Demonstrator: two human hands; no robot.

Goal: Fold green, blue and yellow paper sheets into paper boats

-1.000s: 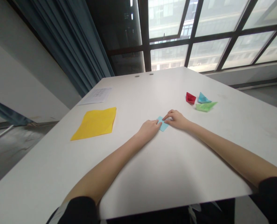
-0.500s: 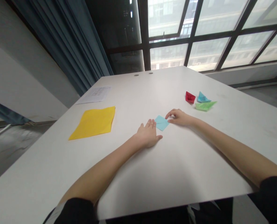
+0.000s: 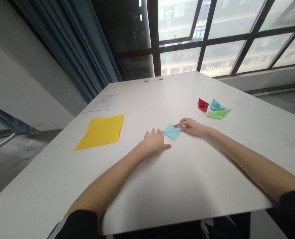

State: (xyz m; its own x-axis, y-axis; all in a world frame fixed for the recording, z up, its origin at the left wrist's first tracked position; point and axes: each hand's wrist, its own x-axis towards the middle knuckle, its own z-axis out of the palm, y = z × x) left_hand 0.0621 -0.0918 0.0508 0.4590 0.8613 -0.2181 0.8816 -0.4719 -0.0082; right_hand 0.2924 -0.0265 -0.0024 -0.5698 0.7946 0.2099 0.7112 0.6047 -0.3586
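A small light-blue folded paper (image 3: 171, 132) lies flat on the white table, diamond-shaped, with a crease line running across its middle. At its left corner my left hand (image 3: 154, 141) rests with fingers spread and the thumb pointing right, palm toward the table. My right hand (image 3: 191, 126) is at the paper's right side, its index fingertip on the upper right edge and the thumb near the right corner. The right fingers are apart, with nothing gripped between them.
Red (image 3: 203, 104), blue (image 3: 217, 105) and green (image 3: 219, 114) folded paper pieces sit to the right on the table (image 3: 147, 99). Yellow sheets (image 3: 101, 131) lie at the left, with a printed white sheet (image 3: 102, 102) behind them. Windows and a curtain stand beyond.
My left hand has drawn back a little to the left, uncovering the paper's left corner. My right index finger has moved left onto the paper's edge.
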